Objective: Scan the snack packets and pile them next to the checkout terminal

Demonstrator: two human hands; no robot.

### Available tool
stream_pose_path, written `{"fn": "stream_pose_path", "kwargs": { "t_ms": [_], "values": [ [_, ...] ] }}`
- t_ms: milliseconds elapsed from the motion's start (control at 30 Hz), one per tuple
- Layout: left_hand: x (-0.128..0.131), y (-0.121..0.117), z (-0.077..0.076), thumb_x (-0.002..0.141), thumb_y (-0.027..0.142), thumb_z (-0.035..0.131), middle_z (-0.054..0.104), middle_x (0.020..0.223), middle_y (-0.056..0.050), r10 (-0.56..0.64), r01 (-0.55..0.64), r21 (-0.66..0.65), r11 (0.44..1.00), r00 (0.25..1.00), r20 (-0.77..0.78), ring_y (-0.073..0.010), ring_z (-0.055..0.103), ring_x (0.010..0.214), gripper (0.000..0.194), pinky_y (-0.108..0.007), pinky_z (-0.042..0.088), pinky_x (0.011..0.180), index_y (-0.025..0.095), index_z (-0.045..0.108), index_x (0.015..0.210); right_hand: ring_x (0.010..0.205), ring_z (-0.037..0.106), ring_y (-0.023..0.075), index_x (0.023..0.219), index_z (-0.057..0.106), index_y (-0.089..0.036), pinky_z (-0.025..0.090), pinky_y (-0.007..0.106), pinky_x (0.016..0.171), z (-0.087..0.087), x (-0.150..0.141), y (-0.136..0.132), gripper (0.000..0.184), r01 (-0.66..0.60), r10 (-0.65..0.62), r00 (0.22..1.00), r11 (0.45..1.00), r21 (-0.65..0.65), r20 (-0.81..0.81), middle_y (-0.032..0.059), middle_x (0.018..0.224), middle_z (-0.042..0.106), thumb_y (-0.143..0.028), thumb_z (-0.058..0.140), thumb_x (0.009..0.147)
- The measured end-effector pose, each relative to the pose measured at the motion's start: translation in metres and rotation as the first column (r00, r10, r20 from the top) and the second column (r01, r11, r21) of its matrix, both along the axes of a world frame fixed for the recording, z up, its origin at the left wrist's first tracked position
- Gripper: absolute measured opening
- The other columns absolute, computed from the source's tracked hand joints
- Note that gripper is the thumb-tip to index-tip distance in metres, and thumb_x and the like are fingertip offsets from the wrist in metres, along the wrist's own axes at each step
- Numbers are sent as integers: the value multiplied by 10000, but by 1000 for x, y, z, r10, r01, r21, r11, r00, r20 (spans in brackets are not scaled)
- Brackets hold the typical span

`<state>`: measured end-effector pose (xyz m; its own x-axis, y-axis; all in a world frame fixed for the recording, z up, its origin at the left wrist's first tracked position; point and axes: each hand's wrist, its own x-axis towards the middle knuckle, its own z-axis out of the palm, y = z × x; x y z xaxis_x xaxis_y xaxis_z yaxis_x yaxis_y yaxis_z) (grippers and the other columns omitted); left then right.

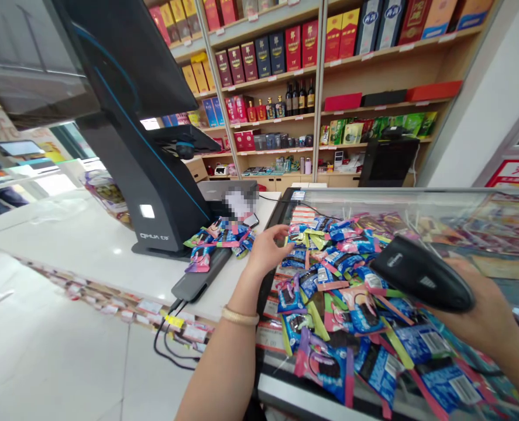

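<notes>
The left forearm [224, 368], bottom centre, led to a left hand [268, 251], fingers loosely curled, hold unclear, by light-looking, slippery packets [364, 309] best pinched at their ends, while the right hand [490, 321] clasped a scanner [426, 279].

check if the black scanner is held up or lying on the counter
Held up: the right hand is around the black scanner, with snack packets spread below it.
</notes>
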<state>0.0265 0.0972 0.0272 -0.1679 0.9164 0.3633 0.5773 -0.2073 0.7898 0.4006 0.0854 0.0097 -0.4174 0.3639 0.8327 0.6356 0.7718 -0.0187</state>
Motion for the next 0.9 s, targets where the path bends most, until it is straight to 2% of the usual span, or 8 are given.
{"fn": "stream_pose_path", "kwargs": {
  "t_ms": [100, 233, 300, 433, 533, 633, 733, 900],
  "values": [
    [2, 0, -10, 629, 179, 818, 751, 1224, -112, -105, 50, -153, 987, 918, -383, -300, 693, 1151, 546, -408, 515, 1060, 199, 743, 1170, 710, 661, 235, 1013, 657, -263, 530, 339, 626, 2, -4, -4, 225, -13, 11, 999, 999, -42, -40, 26, 795, 709, -450, 629, 892],
    [0, 3, -17, 611, 167, 807, 750, 1189, -122, -162, 15, -269, 963, 828, -537, -337, 693, 1130, 446, -429, 509, 1048, 213, 768, 1052, 753, 657, 249, 905, 673, -252, 542, 379, 708, 2, -9, -11, 168, 7, -24, 995, 986, -167, -98, 61, 810, 708, -408, 612, 913],
    [0, 3, -19, 602, 156, 808, 752, 1121, -117, -145, 2, -259, 966, 831, -536, -332, 697, 1079, 359, -424, 510, 1023, 220, 763, 953, 772, 656, 255, 907, 671, -246, 546, 399, 741, 3, -11, -13, 162, 22, -44, 993, 980, -200, -108, 72, 820, 707, -391, 602, 919],
    [2, 2, -19, 579, 157, 827, 719, 919, -66, -84, -23, -205, 979, 863, -499, -275, 679, 913, 332, -371, 523, 892, 219, 691, 875, 718, 644, 238, 976, 666, -234, 538, 380, 669, 5, -9, -9, 184, -28, 18, 997, 990, -139, -68, 50, 803, 699, -392, 632, 888],
    [6, 1, -15, 605, 154, 811, 626, 760, 21, 23, -66, -104, 992, 929, -368, -186, 609, 715, 346, -290, 489, 718, 221, 622, 887, 717, 637, 225, 1007, 660, -230, 529, 372, 683, 4, -7, -6, 172, -42, 35, 998, 992, -117, -57, 41, 811, 694, -359, 626, 898],
    [14, 0, -9, 620, 146, 795, 535, 700, 75, 113, -105, 51, 993, 977, -180, -127, 519, 599, 371, -238, 415, 620, 221, 594, 922, 720, 642, 221, 1030, 667, -232, 514, 366, 680, 6, -10, -8, 176, -67, 62, 997, 989, -130, -48, 44, 825, 700, -346, 597, 916],
    [27, -4, -5, 624, 153, 794, 491, 684, 97, 100, -87, 165, 982, 992, -72, -99, 471, 549, 401, -222, 380, 588, 221, 593, 965, 723, 643, 220, 1097, 660, -224, 501, 367, 679, 10, -15, -13, 228, -101, 100, 995, 987, -127, -18, 51, 848, 717, -353, 583, 925],
    [46, -12, -1, 648, 130, 770, 474, 673, 106, 26, -9, 206, 978, 996, -80, -81, 431, 507, 418, -218, 345, 554, 223, 589, 1014, 736, 640, 213, 1067, 671, -217, 495, 378, 741, 12, -22, -19, 229, -119, 123, 992, 975, -190, 10, 48, 830, 716, -332, 621, 876]
  ]
}}
